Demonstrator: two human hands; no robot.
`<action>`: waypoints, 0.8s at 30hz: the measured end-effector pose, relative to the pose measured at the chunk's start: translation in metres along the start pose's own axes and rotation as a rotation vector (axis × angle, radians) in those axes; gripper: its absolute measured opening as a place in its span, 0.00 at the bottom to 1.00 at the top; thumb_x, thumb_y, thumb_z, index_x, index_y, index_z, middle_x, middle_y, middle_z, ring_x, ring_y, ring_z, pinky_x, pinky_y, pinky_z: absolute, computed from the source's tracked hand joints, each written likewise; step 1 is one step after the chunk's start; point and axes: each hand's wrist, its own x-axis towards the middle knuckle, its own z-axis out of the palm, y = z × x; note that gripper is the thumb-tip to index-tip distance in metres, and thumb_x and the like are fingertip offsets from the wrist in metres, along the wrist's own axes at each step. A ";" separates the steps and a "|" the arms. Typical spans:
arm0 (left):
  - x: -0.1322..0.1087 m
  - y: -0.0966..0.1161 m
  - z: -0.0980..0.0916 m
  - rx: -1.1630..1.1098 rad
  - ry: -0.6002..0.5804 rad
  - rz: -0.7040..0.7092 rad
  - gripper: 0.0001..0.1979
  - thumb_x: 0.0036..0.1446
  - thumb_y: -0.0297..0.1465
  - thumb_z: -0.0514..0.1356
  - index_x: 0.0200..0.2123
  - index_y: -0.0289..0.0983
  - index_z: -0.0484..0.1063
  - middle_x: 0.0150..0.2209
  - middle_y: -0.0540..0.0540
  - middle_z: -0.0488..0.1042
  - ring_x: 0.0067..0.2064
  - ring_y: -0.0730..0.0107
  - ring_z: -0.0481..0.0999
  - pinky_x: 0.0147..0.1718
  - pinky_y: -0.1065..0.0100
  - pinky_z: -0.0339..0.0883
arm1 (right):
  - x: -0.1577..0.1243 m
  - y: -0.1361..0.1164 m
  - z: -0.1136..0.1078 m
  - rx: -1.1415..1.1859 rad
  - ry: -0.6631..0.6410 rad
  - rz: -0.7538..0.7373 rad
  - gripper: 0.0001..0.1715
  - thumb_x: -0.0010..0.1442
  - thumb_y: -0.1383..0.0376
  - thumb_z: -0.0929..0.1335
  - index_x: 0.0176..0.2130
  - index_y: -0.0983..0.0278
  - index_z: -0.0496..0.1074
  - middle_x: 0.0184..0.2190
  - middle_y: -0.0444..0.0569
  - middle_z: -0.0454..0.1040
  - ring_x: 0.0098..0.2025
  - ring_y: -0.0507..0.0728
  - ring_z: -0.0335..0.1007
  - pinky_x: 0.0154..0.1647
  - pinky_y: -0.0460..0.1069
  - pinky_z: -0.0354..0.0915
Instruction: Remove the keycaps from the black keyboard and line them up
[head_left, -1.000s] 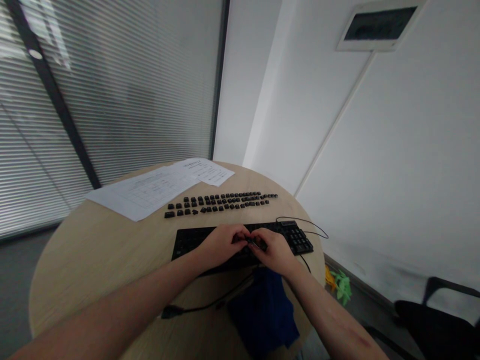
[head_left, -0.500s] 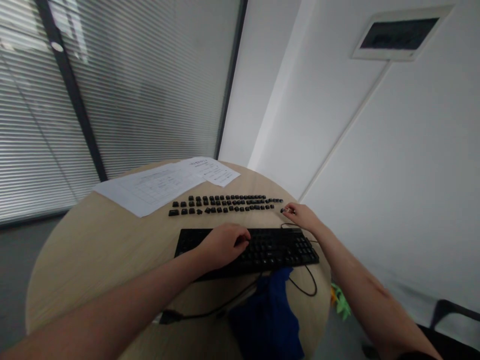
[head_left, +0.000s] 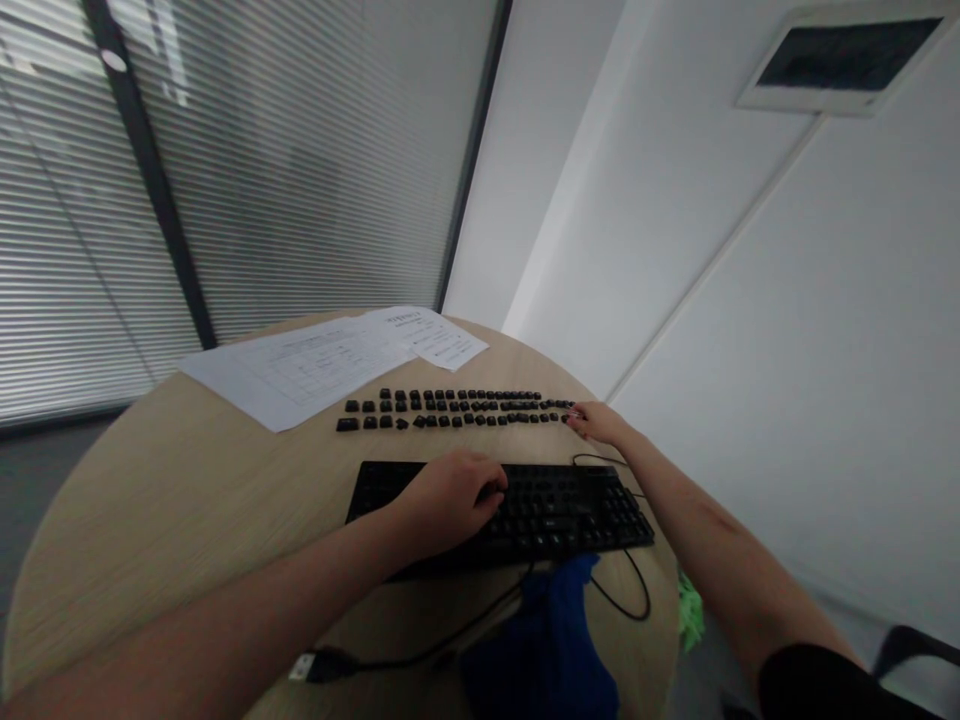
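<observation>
A black keyboard [head_left: 555, 510] lies on the round wooden table [head_left: 187, 500]. My left hand [head_left: 450, 495] rests on its middle, fingers curled over the keys. Behind it, rows of loose black keycaps [head_left: 450, 408] are laid out. My right hand [head_left: 600, 422] reaches to the right end of those rows, fingertips pinched together at the last keycap; what they hold is too small to name.
White printed sheets [head_left: 322, 360] lie at the table's back. A blue cloth [head_left: 547, 650] hangs at the near edge. The keyboard cable [head_left: 420, 655] runs to a USB plug [head_left: 311, 665]. A green object [head_left: 690, 620] lies on the floor. Window blinds fill the left.
My right hand left the keyboard, where both hands were together, and reached back right to the end of the keycap rows. My left hand stayed on the keyboard.
</observation>
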 end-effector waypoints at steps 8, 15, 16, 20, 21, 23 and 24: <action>0.000 0.003 0.000 -0.011 0.000 0.007 0.09 0.59 0.30 0.58 0.40 0.38 0.78 0.39 0.44 0.80 0.43 0.59 0.77 0.44 0.61 0.69 | -0.007 -0.007 -0.007 0.012 0.084 0.037 0.18 0.65 0.58 0.66 0.47 0.65 0.78 0.41 0.54 0.81 0.43 0.59 0.76 0.40 0.47 0.64; 0.001 0.000 -0.002 0.080 0.000 0.033 0.09 0.60 0.31 0.58 0.39 0.38 0.78 0.39 0.43 0.79 0.43 0.58 0.76 0.44 0.60 0.69 | -0.077 -0.017 -0.041 0.849 0.620 0.125 0.36 0.69 0.45 0.53 0.43 0.66 0.75 0.34 0.53 0.77 0.35 0.57 0.75 0.35 0.50 0.71; 0.001 -0.001 -0.002 0.101 -0.009 0.036 0.09 0.60 0.30 0.58 0.39 0.38 0.78 0.39 0.43 0.79 0.43 0.58 0.76 0.45 0.60 0.69 | -0.091 -0.020 -0.044 0.964 0.642 0.128 0.37 0.68 0.43 0.52 0.41 0.65 0.75 0.33 0.52 0.76 0.35 0.57 0.74 0.35 0.50 0.71; 0.003 -0.004 0.001 0.157 -0.028 0.051 0.09 0.59 0.30 0.58 0.40 0.37 0.78 0.41 0.42 0.78 0.46 0.56 0.75 0.49 0.57 0.68 | -0.143 -0.036 -0.046 1.116 0.489 0.216 0.39 0.66 0.37 0.52 0.38 0.64 0.73 0.17 0.43 0.64 0.20 0.53 0.63 0.24 0.48 0.65; 0.003 -0.005 0.001 0.162 -0.026 0.054 0.10 0.59 0.29 0.58 0.41 0.37 0.78 0.42 0.41 0.78 0.47 0.56 0.74 0.50 0.57 0.67 | -0.153 -0.040 -0.045 1.139 0.424 0.240 0.38 0.65 0.37 0.53 0.38 0.63 0.73 0.16 0.41 0.62 0.18 0.52 0.61 0.22 0.47 0.63; 0.004 -0.006 0.003 0.164 -0.015 0.058 0.11 0.59 0.30 0.59 0.43 0.37 0.78 0.44 0.41 0.77 0.49 0.55 0.74 0.52 0.56 0.67 | -0.167 -0.047 -0.042 1.190 0.316 0.262 0.33 0.64 0.38 0.59 0.41 0.63 0.70 0.17 0.40 0.65 0.18 0.51 0.62 0.21 0.47 0.63; 0.004 -0.007 0.003 0.164 -0.011 0.061 0.11 0.59 0.30 0.59 0.44 0.36 0.78 0.45 0.40 0.77 0.49 0.55 0.74 0.52 0.55 0.67 | -0.172 -0.049 -0.041 1.209 0.279 0.261 0.30 0.62 0.39 0.62 0.43 0.62 0.69 0.20 0.41 0.68 0.19 0.51 0.65 0.22 0.47 0.65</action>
